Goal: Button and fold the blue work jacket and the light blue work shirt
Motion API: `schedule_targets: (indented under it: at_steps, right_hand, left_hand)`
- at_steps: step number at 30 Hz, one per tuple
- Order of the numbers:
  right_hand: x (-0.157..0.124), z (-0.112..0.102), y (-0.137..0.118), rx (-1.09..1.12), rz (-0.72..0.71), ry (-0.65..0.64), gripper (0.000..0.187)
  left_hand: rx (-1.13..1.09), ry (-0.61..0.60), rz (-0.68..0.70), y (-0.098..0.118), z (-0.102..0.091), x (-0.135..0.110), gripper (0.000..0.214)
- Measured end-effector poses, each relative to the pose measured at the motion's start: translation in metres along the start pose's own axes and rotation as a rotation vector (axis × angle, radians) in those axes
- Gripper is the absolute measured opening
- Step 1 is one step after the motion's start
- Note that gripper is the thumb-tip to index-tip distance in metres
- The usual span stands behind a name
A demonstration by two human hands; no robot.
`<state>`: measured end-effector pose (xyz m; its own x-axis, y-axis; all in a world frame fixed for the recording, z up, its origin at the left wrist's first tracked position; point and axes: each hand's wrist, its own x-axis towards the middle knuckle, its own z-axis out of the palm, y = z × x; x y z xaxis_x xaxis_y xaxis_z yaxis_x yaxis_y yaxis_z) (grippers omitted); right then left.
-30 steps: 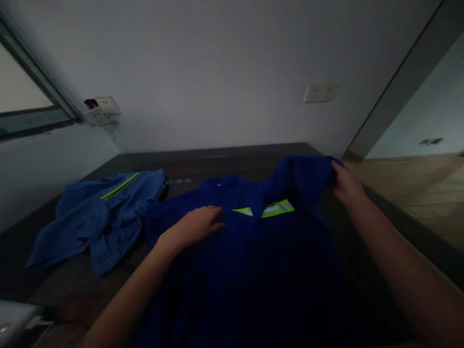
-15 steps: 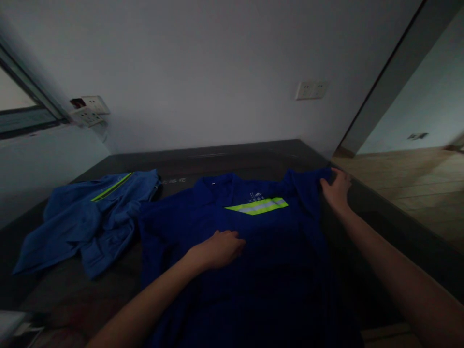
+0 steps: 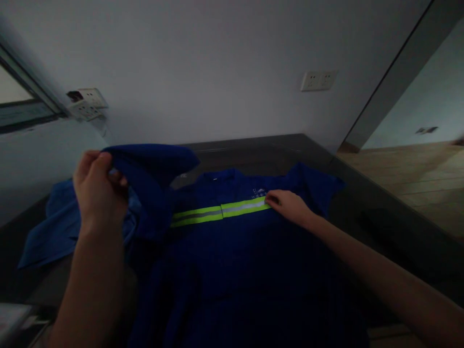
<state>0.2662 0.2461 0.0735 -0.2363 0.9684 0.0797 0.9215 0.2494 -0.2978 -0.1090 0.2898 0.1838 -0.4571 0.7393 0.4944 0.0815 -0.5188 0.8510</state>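
Observation:
A dark blue work shirt [image 3: 239, 261] with a yellow-green reflective stripe [image 3: 221, 211] across the chest lies spread on a dark table [image 3: 362, 203]. My left hand [image 3: 97, 188] is raised at the left, fingers closed on the shirt's left sleeve [image 3: 152, 166], which it holds up off the table. My right hand [image 3: 290, 207] rests flat on the shirt's chest, fingers stretched out at the right end of the stripe.
A second, lighter blue garment [image 3: 54, 232] lies crumpled at the left behind my left hand. Wall sockets [image 3: 318, 80] sit on the back wall, another socket box [image 3: 85, 104] near a window at left. Wooden floor [image 3: 409, 169] opens to the right.
My left hand left the shirt's middle, took the left sleeve and lifted it. My right hand moved from the right shoulder inward onto the chest stripe. More of the stripe shows.

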Motion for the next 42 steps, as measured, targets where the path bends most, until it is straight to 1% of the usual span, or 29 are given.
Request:
schedule_targets:
  at_steps: [1,2,3,5,7,8,9,10,11,13,15,16,17,18,20,22,24,26,29,31,33,36,39,40,42]
  right_hand:
    - [0.000,0.005,-0.010,-0.061,0.008,-0.071,0.022]
    - [0.001,0.009,-0.018,-0.124,0.007,-0.124,0.022]
    - [0.001,0.013,-0.026,-0.180,0.000,-0.161,0.022]
    - [0.003,0.017,-0.036,-0.262,-0.006,-0.212,0.023]
    - [0.005,0.017,-0.041,-0.318,0.013,-0.250,0.030]
    - [0.005,0.016,-0.041,-0.350,0.027,-0.265,0.034]
    - [0.005,0.016,-0.041,-0.385,0.042,-0.274,0.038]
    - [0.005,0.015,-0.039,-0.420,0.059,-0.274,0.041]
    - [0.004,0.015,-0.037,-0.450,0.081,-0.265,0.044]
    - [0.004,0.016,-0.029,-0.482,0.148,-0.244,0.050]
    - [0.005,0.018,-0.019,-0.468,0.224,-0.235,0.060]
    - [0.006,0.019,-0.013,-0.451,0.252,-0.234,0.064]
    - [0.007,0.021,-0.008,-0.431,0.271,-0.233,0.068]
    - [0.008,0.022,-0.003,-0.413,0.280,-0.234,0.071]
    - [0.010,0.024,0.006,-0.388,0.274,-0.240,0.072]
    - [0.012,0.025,0.012,-0.373,0.259,-0.256,0.069]
    - [0.013,0.025,0.016,-0.356,0.244,-0.275,0.064]
    - [0.012,0.025,0.017,-0.338,0.202,-0.293,0.054]
    - [0.009,0.027,0.012,-0.351,0.090,-0.280,0.038]
    - [0.007,0.030,0.007,-0.371,0.044,-0.257,0.036]
    - [0.006,0.032,0.002,-0.378,0.038,-0.246,0.038]
    - [0.008,0.034,0.001,-0.402,0.080,-0.205,0.045]
    - [0.015,0.034,0.004,-0.420,0.202,-0.158,0.060]
    - [0.018,0.034,0.005,-0.413,0.234,-0.157,0.063]
    - [0.023,0.034,0.006,-0.383,0.240,-0.166,0.057]
  left_hand:
    - [-0.033,0.052,-0.003,0.004,-0.002,0.001,0.012]
    - [-0.052,0.078,0.009,0.006,-0.003,0.002,0.013]
    - [-0.055,0.077,0.049,0.007,-0.003,0.001,0.015]
    - [-0.003,0.023,0.203,0.008,-0.001,-0.004,0.022]
    - [0.087,-0.056,0.357,0.010,0.004,-0.012,0.027]
    - [0.154,-0.111,0.390,0.011,0.006,-0.017,0.026]
    - [0.238,-0.188,0.385,0.013,0.009,-0.022,0.024]
    - [0.336,-0.299,0.349,0.015,0.011,-0.028,0.021]
    - [0.444,-0.441,0.294,0.016,0.013,-0.033,0.019]
    - [0.673,-0.779,0.168,0.014,0.017,-0.042,0.021]
    - [0.873,-1.100,0.067,0.003,0.020,-0.050,0.025]
    - [0.967,-1.216,0.024,-0.006,0.022,-0.053,0.028]
    - [1.061,-1.290,-0.010,-0.017,0.024,-0.055,0.031]
    - [1.164,-1.327,-0.036,-0.029,0.025,-0.057,0.034]
    - [1.370,-1.335,-0.084,-0.055,0.028,-0.060,0.043]
    - [1.510,-1.333,-0.142,-0.078,0.030,-0.062,0.054]
    - [1.556,-1.351,-0.198,-0.094,0.031,-0.063,0.065]
    - [1.550,-1.362,-0.218,-0.102,0.029,-0.066,0.073]
    - [1.516,-1.385,-0.182,-0.106,0.025,-0.072,0.072]
    - [1.503,-1.372,-0.133,-0.107,0.021,-0.078,0.066]
    - [1.500,-1.341,-0.075,-0.107,0.018,-0.086,0.057]
    - [1.510,-1.287,0.005,-0.106,0.016,-0.095,0.045]
    - [1.542,-1.257,0.040,-0.105,0.019,-0.101,0.037]
    - [1.556,-1.250,0.049,-0.105,0.020,-0.103,0.035]
    - [1.576,-1.224,0.077,-0.107,0.023,-0.106,0.032]
